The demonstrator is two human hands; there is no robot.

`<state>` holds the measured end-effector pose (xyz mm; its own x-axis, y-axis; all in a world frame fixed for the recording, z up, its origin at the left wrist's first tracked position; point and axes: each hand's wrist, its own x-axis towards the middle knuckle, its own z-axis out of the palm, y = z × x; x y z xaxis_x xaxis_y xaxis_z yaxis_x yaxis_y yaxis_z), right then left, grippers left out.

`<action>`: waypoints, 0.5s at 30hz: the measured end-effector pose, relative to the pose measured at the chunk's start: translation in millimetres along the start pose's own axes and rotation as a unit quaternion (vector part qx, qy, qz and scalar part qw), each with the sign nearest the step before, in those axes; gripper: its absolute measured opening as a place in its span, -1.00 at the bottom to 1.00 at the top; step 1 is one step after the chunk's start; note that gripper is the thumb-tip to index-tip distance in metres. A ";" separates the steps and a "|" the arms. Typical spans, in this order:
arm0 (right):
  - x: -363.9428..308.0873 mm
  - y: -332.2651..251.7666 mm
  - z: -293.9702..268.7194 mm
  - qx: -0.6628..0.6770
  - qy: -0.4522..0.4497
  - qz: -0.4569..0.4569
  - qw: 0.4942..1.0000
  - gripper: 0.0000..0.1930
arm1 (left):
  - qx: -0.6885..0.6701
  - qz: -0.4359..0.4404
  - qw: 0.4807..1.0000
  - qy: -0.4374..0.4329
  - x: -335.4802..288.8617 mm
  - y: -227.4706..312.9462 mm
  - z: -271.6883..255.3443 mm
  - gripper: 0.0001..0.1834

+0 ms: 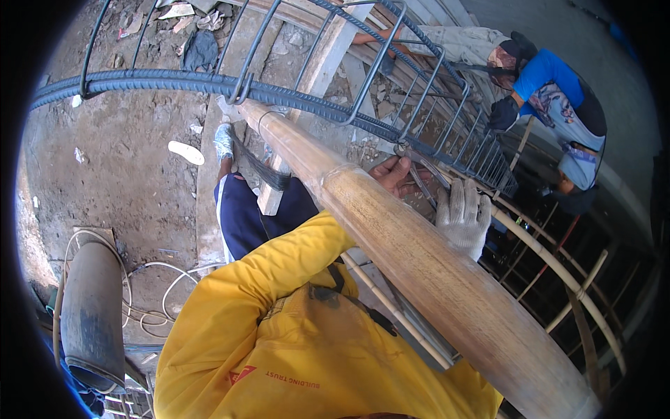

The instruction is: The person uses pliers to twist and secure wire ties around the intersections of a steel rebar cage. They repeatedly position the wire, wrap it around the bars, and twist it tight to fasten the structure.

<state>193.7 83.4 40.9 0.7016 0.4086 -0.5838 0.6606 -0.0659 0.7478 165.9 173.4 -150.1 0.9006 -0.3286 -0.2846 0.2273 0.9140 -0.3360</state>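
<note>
A thick bamboo pole (391,230) crosses diagonally in front of me, over my yellow-sleeved left arm. Beyond it my left hand (392,176) is bare, thumb against curled fingers; whatever lies between them is too small to make out. My right hand (463,218), in a pale knit glove, is closed around the handles of metal pincers (423,179), partly hidden by the pole. The jaws of the pincers reach the lower bars of a steel rebar cage (370,124). A bundle of dark tie wire (262,167) hangs near my legs, beside a wooden beam (273,197).
A co-worker in a blue shirt (555,77) bends beside the cage at the far right; a grey sleeve (447,40) reaches across it. Bamboo scaffolding (558,262) stands over a dark drop at right. At lower left are a large pipe (94,314) and a looped hose (167,293).
</note>
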 end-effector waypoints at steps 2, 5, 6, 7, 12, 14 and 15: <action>3.7 -2.8 1.8 0.079 0.062 0.018 0.995 -0.57 | -0.018 0.011 1.000 0.010 0.8 -2.8 -0.2 -0.45; 6.0 -8.9 5.0 0.162 0.086 0.023 0.983 -0.51 | -0.054 0.057 0.996 -0.044 1.5 -7.4 -0.9 -0.46; 5.9 -10.7 5.0 0.181 0.062 0.029 0.981 -0.47 | -0.057 0.042 0.996 -0.045 1.7 -8.0 -1.4 -0.47; 4.8 -12.6 4.5 0.206 0.025 0.035 0.978 -0.43 | -0.062 0.040 0.995 -0.071 1.3 -8.7 -2.5 -0.49; 5.0 -7.9 -3.1 0.282 0.042 0.071 0.956 -0.31 | -0.083 0.019 0.993 -0.081 3.4 -9.2 1.0 -0.57; 10.8 2.8 -4.6 0.282 0.029 0.078 0.956 -0.29 | -0.074 0.001 0.994 -0.079 10.3 -11.0 9.1 -0.62; 14.4 10.5 -4.9 0.256 0.041 0.063 0.964 -0.32 | -0.077 -0.013 0.995 -0.069 14.3 -13.3 14.9 -0.64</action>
<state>209.4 93.0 41.9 0.7758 0.4365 -0.4556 0.6308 -0.5524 0.5449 181.3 160.0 -136.3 0.9397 -0.3066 -0.1514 0.2020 0.8550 -0.4776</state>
